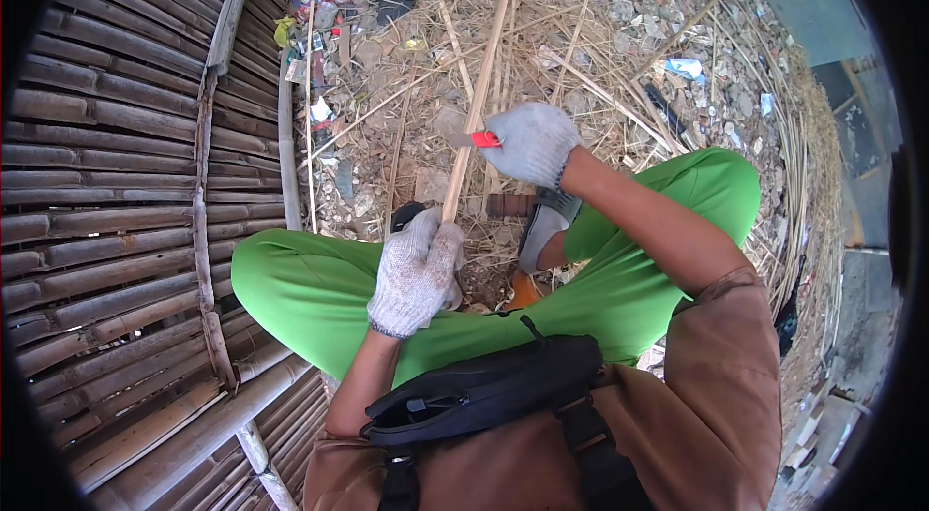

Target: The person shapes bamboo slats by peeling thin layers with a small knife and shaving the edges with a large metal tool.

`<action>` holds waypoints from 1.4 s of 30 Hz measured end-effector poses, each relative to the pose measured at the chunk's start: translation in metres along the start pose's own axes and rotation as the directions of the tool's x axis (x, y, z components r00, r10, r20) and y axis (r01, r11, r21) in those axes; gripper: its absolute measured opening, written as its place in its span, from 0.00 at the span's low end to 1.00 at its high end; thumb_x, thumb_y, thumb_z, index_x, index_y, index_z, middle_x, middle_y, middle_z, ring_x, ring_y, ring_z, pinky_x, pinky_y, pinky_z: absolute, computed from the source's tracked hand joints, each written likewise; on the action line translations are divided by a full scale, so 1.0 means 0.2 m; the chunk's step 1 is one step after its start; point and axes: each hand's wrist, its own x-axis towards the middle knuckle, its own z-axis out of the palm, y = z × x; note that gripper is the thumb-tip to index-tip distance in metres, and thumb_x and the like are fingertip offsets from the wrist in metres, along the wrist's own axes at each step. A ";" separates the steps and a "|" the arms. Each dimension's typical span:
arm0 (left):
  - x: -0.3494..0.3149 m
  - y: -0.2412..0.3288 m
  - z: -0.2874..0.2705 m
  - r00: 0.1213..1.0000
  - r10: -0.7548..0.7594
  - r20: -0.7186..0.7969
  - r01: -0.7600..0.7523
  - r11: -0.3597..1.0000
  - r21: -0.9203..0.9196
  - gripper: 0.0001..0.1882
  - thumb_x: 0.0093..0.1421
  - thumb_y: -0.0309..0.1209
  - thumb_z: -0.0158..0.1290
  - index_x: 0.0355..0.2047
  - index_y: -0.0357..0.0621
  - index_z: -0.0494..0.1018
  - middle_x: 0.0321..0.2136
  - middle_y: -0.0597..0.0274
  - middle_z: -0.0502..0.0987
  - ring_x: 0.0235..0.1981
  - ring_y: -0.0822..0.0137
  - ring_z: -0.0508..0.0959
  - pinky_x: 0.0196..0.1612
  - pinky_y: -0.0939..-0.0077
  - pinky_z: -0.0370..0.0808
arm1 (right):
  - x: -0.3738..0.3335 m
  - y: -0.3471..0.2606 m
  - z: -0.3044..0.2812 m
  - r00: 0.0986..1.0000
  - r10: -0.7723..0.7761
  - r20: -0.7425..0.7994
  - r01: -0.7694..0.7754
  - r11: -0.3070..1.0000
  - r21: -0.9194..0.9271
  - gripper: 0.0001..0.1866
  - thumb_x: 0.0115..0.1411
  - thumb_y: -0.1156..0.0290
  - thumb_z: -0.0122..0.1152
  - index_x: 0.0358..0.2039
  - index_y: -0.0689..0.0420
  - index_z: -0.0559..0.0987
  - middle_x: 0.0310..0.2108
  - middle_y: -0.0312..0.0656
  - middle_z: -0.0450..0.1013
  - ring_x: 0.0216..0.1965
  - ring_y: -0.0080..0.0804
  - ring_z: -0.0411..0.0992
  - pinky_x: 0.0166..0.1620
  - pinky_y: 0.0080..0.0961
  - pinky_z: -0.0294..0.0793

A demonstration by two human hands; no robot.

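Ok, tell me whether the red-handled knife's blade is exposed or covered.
Exposed: the red-handled knife shows bare grey metal overlapping the long tan bamboo strip.

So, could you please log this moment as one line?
left hand: holding pale strip | right hand: gripping red-handled knife | blade: at strip

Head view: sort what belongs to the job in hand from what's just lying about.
In hand:
long pale strip, held by the left hand
red-handled blade, held by the right hand

Apparently just lying about:
blue-and-white wrapper
yellow-green scrap
black scrap
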 end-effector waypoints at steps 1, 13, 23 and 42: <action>0.00 0.00 0.01 1.000 0.005 0.003 -0.006 1.000 0.025 0.13 0.74 0.35 0.50 0.43 0.36 0.75 0.18 0.66 0.74 0.12 0.76 0.73 0.15 0.78 0.68 | -0.02 -0.02 0.00 0.999 0.024 0.027 -0.025 0.999 0.036 0.17 0.61 0.53 0.57 0.33 0.50 0.87 0.34 0.51 0.83 0.38 0.52 0.83 0.44 0.50 0.83; -0.04 0.02 0.00 0.999 0.004 0.039 -0.004 1.000 0.017 0.16 0.75 0.37 0.50 0.50 0.35 0.75 0.19 0.66 0.74 0.12 0.76 0.73 0.16 0.78 0.69 | 0.02 0.04 -0.03 1.000 0.011 0.019 -0.011 1.000 0.003 0.19 0.62 0.51 0.55 0.33 0.52 0.87 0.33 0.52 0.83 0.37 0.54 0.83 0.42 0.50 0.83; -0.22 0.13 -0.06 0.988 -0.036 0.148 0.024 0.996 0.083 0.17 0.75 0.38 0.50 0.49 0.34 0.76 0.18 0.65 0.76 0.13 0.75 0.73 0.18 0.76 0.70 | 0.20 0.47 -0.17 0.944 0.323 -0.061 -0.325 0.946 -0.022 0.22 0.62 0.51 0.53 0.40 0.52 0.88 0.43 0.54 0.83 0.46 0.55 0.82 0.50 0.51 0.82; -0.42 0.01 -0.28 0.970 -0.158 -0.184 0.111 0.964 -0.240 0.16 0.76 0.36 0.48 0.53 0.36 0.74 0.21 0.68 0.75 0.12 0.79 0.70 0.15 0.81 0.66 | -0.33 0.86 -1.02 0.797 0.544 -0.264 -0.410 0.807 0.425 0.48 0.61 0.27 0.54 0.53 0.67 0.80 0.36 0.56 0.82 0.43 0.48 0.82 0.51 0.38 0.77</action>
